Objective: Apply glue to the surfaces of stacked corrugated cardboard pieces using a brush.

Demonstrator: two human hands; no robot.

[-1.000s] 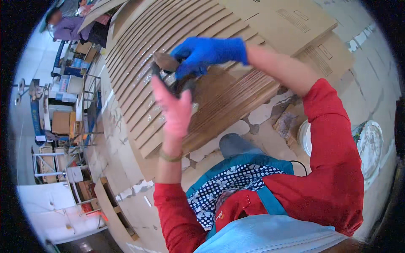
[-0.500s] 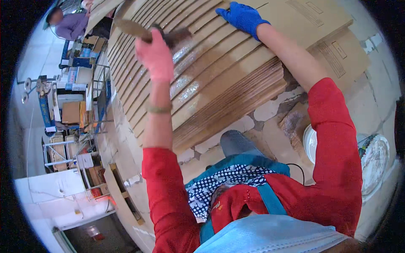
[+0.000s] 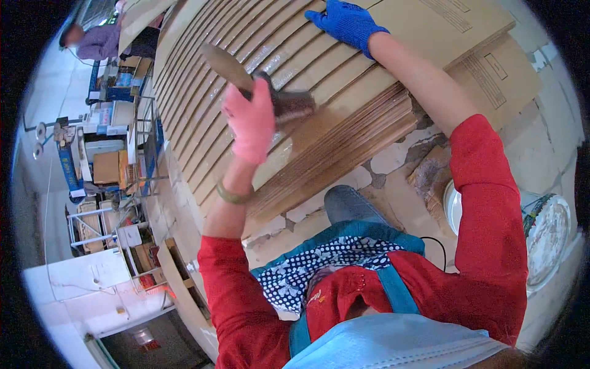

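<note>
My left hand (image 3: pixel 251 120), in a pink glove, is closed around a wide brush (image 3: pixel 226 66) with a wooden handle and dark bristles. The bristles are over the fanned stack of brown cardboard sheets (image 3: pixel 350 77), near its front edge; whether they touch is blurred. Shiny wet streaks run across the overlapping strips of the sheets. My right hand (image 3: pixel 349 26), in a blue knitted glove, lies on the far right part of the stack with its thumb and fingers apart, some fingers cut off by the upper edge of the picture.
More flat cardboard (image 3: pixel 491 77) lies at the right. A white bucket (image 3: pixel 453 206) and a round whitish-topped tub (image 3: pixel 547 240) stand on the floor beside my right arm. A person in purple (image 3: pixel 100 42) is at the far left, with loaded shelving (image 3: pixel 114 166) nearer.
My left hand has swept the brush toward the right and nearer to me across the sheets. My right hand has shifted slightly left and away, still on the cardboard.
</note>
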